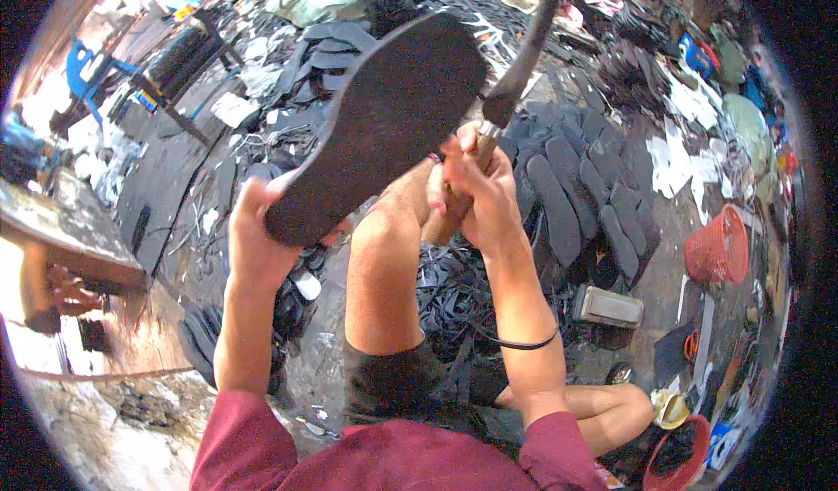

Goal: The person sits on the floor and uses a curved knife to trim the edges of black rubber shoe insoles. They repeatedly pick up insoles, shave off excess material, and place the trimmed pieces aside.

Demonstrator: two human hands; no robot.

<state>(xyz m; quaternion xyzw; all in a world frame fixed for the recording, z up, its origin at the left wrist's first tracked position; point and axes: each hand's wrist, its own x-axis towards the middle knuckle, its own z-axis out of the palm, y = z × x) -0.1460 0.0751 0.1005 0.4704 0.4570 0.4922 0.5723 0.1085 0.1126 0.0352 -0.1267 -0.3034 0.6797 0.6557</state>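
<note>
My left hand (264, 238) grips the narrower heel end of a dark, flat shoe sole (384, 111), thumb on the near side. The sole is held up and tilted above my raised knee, its wider end away to the upper right. In my right hand (489, 190) is a knife with a long, curved dark blade (526, 63), and my fingers are wrapped round its wooden handle. The blade points up and away, its base close beside the sole's right edge. Whether blade and sole touch, I cannot tell.
Several dark soles (554, 194) lie heaped on the floor at right. Black strip scraps (449, 295) lie by my legs. Further right are a grey rectangular block (608, 306), a red basket (717, 245) and orange handles (691, 344). A wooden bench (70, 238) stands at left.
</note>
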